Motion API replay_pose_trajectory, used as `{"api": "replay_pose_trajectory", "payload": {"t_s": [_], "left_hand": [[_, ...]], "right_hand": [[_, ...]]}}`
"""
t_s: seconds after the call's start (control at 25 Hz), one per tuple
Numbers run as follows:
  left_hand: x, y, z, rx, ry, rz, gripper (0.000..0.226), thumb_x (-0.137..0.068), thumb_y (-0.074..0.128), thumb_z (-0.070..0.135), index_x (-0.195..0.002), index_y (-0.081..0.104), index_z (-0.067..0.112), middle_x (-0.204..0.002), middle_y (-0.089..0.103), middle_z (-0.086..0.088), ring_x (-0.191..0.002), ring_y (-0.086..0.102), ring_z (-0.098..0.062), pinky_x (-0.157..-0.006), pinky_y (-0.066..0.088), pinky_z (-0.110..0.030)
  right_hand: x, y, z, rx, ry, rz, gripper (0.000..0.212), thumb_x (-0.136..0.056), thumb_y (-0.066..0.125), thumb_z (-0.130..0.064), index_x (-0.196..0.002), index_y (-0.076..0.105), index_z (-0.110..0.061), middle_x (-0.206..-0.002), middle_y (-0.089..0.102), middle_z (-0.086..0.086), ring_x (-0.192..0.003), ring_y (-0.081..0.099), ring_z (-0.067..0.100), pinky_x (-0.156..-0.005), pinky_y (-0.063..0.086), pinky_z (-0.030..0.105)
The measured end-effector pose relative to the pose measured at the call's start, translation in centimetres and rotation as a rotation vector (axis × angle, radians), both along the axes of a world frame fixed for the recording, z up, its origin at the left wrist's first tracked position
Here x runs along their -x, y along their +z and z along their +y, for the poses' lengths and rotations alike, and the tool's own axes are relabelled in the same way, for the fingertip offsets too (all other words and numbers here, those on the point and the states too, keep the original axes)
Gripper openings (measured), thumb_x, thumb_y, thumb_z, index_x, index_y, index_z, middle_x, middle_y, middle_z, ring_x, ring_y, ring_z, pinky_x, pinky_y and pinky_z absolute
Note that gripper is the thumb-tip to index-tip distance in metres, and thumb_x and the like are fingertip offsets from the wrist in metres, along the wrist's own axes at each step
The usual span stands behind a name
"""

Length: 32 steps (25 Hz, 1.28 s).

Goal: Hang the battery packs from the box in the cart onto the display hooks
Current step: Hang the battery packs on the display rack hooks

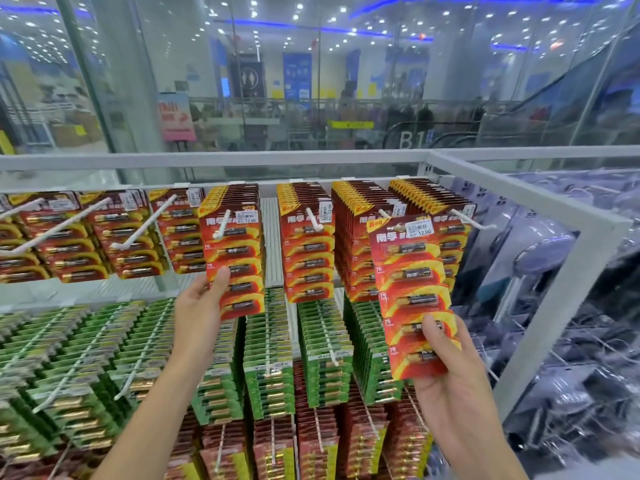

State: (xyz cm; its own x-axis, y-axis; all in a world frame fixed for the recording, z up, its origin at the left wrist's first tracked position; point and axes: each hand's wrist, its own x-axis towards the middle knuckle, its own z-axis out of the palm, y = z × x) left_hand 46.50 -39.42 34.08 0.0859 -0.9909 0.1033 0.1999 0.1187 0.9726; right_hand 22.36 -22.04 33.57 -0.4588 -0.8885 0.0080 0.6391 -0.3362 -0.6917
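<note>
Right hand: the right hand (450, 372) is gripping the lower end of a red battery pack (414, 289), thumb curling over its front face, the fingers hidden behind the card.
Held pack: it is standing upright above that hand, nearer than the right-hand columns, its top edge just beside a white hook tip (382, 213) and apparently not threaded on yet.
Handling: it is looking like a thin glossy card carrying blistered cells, so probably light but bendy and a little slippery. Holding it low is leaving the hang hole free, though the top may be wobbling.
Left hand: the left hand (197, 303) is pinching the left edge of the front hung pack (233, 251), thumb on the front, fingers behind.
Hung pack: it is hanging on a display hook (221, 225) whose tip is poking out through its top.
Far rail: a white frame rail (519, 192) is running behind the rows.
Cart and box: not showing.
</note>
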Motion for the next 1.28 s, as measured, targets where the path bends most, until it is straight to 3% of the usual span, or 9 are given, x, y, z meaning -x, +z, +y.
{"api": "replay_pose_trajectory", "payload": {"t_s": [0.24,0.36,0.44,0.6,0.72,0.84,0.96,1.16,1.28], "left_hand": [[-0.6,-0.5,-0.3,0.057,0.041,-0.068,0.020,-0.102,0.060,0.037,-0.115,0.070,0.025,-0.104,0.080,0.007,-0.092,0.077,-0.012,-0.078,0.060,-0.032],[-0.5,-0.7,-0.3,0.073,0.034,-0.086,0.026,-0.102,0.060,0.037,-0.119,0.069,0.021,-0.103,0.080,0.007,-0.091,0.077,-0.010,-0.071,0.060,-0.025],[-0.5,-0.8,-0.2,0.074,0.037,-0.097,0.027,-0.101,0.060,0.038,-0.120,0.069,0.021,-0.102,0.080,0.008,-0.091,0.077,-0.009,-0.074,0.060,-0.027],[-0.4,-0.9,-0.3,0.080,0.032,-0.084,0.025,-0.102,0.059,0.037,-0.120,0.069,0.022,-0.104,0.080,0.008,-0.094,0.077,-0.010,-0.079,0.058,-0.032],[-0.2,-0.8,-0.3,0.075,0.035,-0.074,0.018,-0.103,0.059,0.036,-0.115,0.068,0.026,-0.102,0.080,0.009,-0.093,0.077,-0.010,-0.075,0.058,-0.027],[0.2,-0.6,-0.4,0.060,0.046,-0.059,0.019,-0.103,0.061,0.034,-0.114,0.069,0.021,-0.102,0.079,0.005,-0.090,0.077,-0.009,-0.066,0.059,-0.018],[0.5,-0.8,-0.1,0.078,0.063,-0.082,0.024,-0.102,0.062,0.033,-0.116,0.069,0.015,-0.102,0.078,0.005,-0.088,0.076,-0.003,-0.066,0.056,-0.013],[-0.3,-2.7,1.1,0.026,0.096,-0.126,0.021,-0.100,0.065,0.040,-0.115,0.068,0.027,-0.111,0.076,0.005,-0.105,0.073,-0.013,-0.099,0.057,-0.042],[-1.0,-4.4,3.6,-0.048,0.109,-0.124,0.019,-0.098,0.065,0.044,-0.113,0.066,0.033,-0.115,0.074,0.004,-0.108,0.072,-0.019,-0.103,0.055,-0.046]], "right_hand": [[-0.2,0.3,-1.7,-0.009,-0.009,0.010,0.056,-0.082,0.072,-0.016,-0.137,0.059,-0.017,-0.126,0.072,0.011,-0.101,0.073,0.020,-0.079,0.064,0.032],[-0.2,-0.2,-1.7,-0.002,-0.025,-0.033,0.060,-0.083,0.072,-0.013,-0.140,0.056,-0.018,-0.126,0.072,0.010,-0.101,0.073,0.020,-0.079,0.064,0.032],[-0.1,-0.6,-1.4,-0.004,-0.031,-0.053,0.063,-0.083,0.073,-0.015,-0.143,0.053,-0.017,-0.126,0.072,0.010,-0.100,0.073,0.020,-0.075,0.064,0.031],[0.2,-0.7,-1.3,-0.014,-0.027,-0.039,0.056,-0.083,0.072,-0.017,-0.138,0.059,-0.016,-0.125,0.072,0.011,-0.099,0.072,0.019,-0.073,0.063,0.029],[0.6,-0.2,-2.9,-0.036,-0.013,0.000,0.051,-0.085,0.073,-0.018,-0.134,0.062,-0.014,-0.123,0.073,0.010,-0.099,0.072,0.019,-0.077,0.063,0.030],[1.3,-0.7,-6.2,-0.087,-0.013,-0.011,0.056,-0.086,0.075,-0.017,-0.140,0.058,-0.013,-0.128,0.072,0.010,-0.116,0.070,0.025,-0.097,0.056,0.039],[1.8,-1.6,-8.7,-0.130,0.004,-0.062,0.081,-0.079,0.083,-0.021,-0.151,0.045,-0.012,-0.130,0.071,0.011,-0.122,0.067,0.026,-0.111,0.048,0.045],[2.2,-4.5,-9.2,-0.193,0.085,-0.071,0.046,-0.093,0.070,-0.026,-0.134,0.060,-0.010,-0.135,0.068,0.012,-0.120,0.066,0.020,-0.096,0.053,0.034],[2.7,-6.6,-7.4,-0.237,0.073,-0.028,0.063,-0.087,0.071,-0.026,-0.144,0.051,-0.008,-0.135,0.065,0.010,-0.116,0.065,0.017,-0.102,0.049,0.034]]}}
